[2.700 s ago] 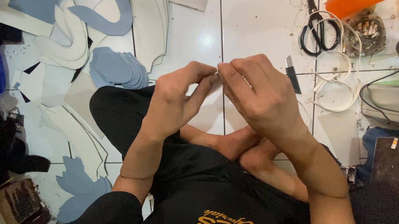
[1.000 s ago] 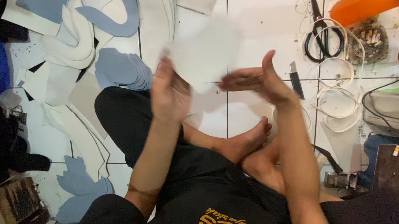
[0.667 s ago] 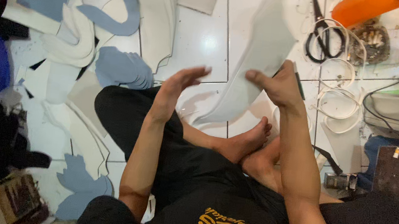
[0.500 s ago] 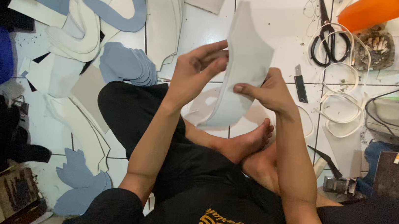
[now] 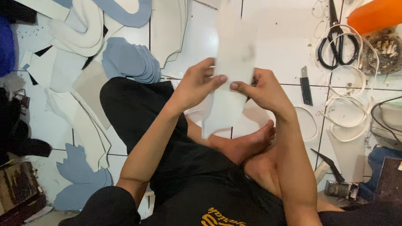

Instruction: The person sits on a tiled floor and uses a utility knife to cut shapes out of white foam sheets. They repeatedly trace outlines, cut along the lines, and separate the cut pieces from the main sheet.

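From the head camera, the white cut sheet piece (image 5: 229, 76) has changed position: half a second earlier it was tilted and curved between the hands, and now it hangs straighter and flatter, with its long side nearly vertical, above the crossed bare feet (image 5: 252, 148). I judge this means the person has turned the piece to face them and is now holding it steady to look at or handle it.

The left hand (image 5: 197, 80) pinches the left edge of the piece, thumb in front and fingers curled behind. The right hand (image 5: 263, 89) pinches the right edge the same way. Both hands are closed on the piece at about its middle, the 2 forearms rising from the lap and meeting in a V shape.

On the white tiled floor (image 5: 279, 31) lie a stack of blue cut pieces (image 5: 129, 60), black scissors (image 5: 338, 40) and a small utility knife (image 5: 307, 87), all apart from the hands.
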